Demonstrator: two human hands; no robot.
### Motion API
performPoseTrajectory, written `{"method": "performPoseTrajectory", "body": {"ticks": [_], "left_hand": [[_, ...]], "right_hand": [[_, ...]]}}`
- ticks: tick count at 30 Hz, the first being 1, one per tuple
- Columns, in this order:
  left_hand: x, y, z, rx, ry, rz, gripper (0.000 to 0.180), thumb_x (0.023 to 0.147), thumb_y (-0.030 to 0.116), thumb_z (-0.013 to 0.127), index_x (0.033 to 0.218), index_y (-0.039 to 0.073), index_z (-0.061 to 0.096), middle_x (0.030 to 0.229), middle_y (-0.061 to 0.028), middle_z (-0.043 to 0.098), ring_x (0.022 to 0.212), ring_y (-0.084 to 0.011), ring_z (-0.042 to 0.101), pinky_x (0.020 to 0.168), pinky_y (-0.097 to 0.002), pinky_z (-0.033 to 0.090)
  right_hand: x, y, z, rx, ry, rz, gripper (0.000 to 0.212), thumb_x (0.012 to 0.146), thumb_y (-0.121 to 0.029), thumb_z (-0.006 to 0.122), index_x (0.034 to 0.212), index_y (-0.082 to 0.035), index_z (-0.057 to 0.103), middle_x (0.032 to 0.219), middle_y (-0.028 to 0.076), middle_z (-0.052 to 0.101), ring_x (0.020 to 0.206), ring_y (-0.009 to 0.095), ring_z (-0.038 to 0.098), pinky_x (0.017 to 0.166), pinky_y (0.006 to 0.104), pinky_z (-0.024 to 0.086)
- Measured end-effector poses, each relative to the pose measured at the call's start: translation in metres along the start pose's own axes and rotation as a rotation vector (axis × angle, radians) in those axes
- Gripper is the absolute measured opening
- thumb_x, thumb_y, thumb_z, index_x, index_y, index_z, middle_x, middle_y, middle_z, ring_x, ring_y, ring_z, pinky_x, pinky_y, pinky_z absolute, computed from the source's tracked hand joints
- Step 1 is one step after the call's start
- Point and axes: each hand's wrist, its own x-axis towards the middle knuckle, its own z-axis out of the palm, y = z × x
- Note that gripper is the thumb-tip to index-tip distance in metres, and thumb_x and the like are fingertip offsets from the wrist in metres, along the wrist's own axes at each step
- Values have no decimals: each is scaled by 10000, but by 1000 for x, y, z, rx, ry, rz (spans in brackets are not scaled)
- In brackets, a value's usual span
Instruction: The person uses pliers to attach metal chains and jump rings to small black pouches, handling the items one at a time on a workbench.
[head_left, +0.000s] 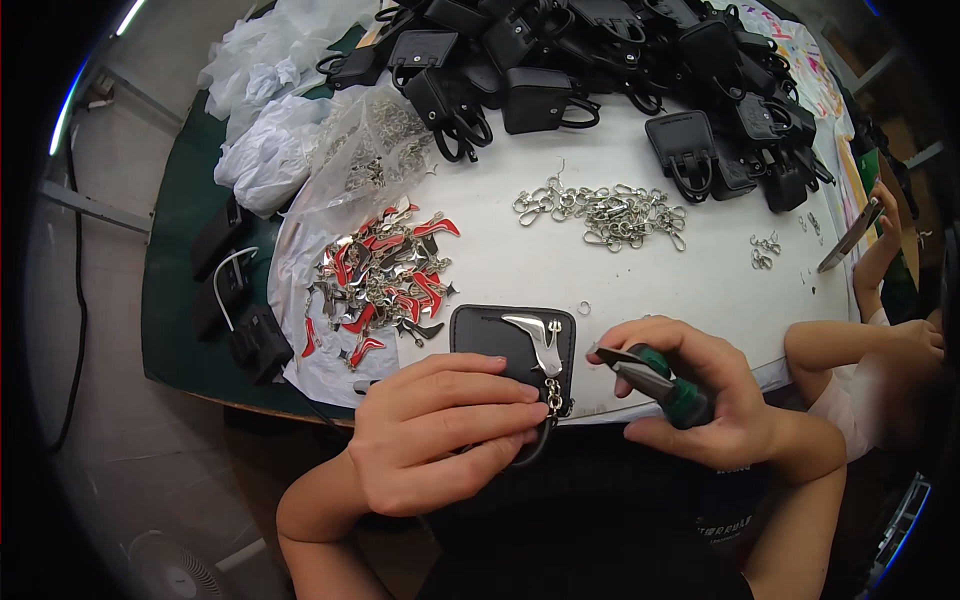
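Nearest you, your left hand (435, 435) is closed over the handle end of a black bag (485, 345), which lies flat at the bench's near edge, its fingertips at a short chain (553, 398). Your right hand (700, 390) is wrapped around green-handled pliers (655, 380), their nose pointing left toward the bag but apart from it; whether they pinch a small ring, I cannot tell.

A silver boot charm (543, 345) lies on the bag's face, with the chain running down from it under your fingertips. So this piece looks partway along: the charm is in place beside the handle, but your fingers hide whether the chain is joined there, and closing that link is likely what remains.

Just beyond the bag, a loose ring (584, 308) sits on the bench (490, 240). To the left, a pile of red, black and silver charms (385, 280) is unused, so much seems left. Farther out lie a heap of metal clasps (630, 215) and a clear plastic bag of chains (375, 150).

At the far side, black bags (540, 95) are heaped high; you can make out no boot charm on them, though many overlap.
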Motion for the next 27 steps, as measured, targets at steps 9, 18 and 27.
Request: {"method": "performPoseTrajectory", "body": {"ticks": [9,18,27], "left_hand": [[-3,2,-1,157,-25,86,155,666,2,764,792,-10,674,846,-162,728,817,-296,734,743,-440,623],[-13,1,12,317,48,70,164,695,-9,758,825,-3,657,838,-146,710,790,-319,741,666,-432,629],[-17,-3,17,374,181,81,172,761,-22,745,887,1,629,929,-126,719,870,-305,732,677,-388,623]], "right_hand": [[51,1,7,-119,-169,-162,394,769,-11,771,1137,14,635,1082,122,720,995,227,722,884,328,558],[35,-1,15,-281,31,-257,516,695,25,767,1169,-31,571,992,130,642,907,317,665,749,380,543],[11,-2,-1,-250,51,-117,502,698,-33,800,1157,6,599,1012,143,664,857,296,655,756,357,533]]}}
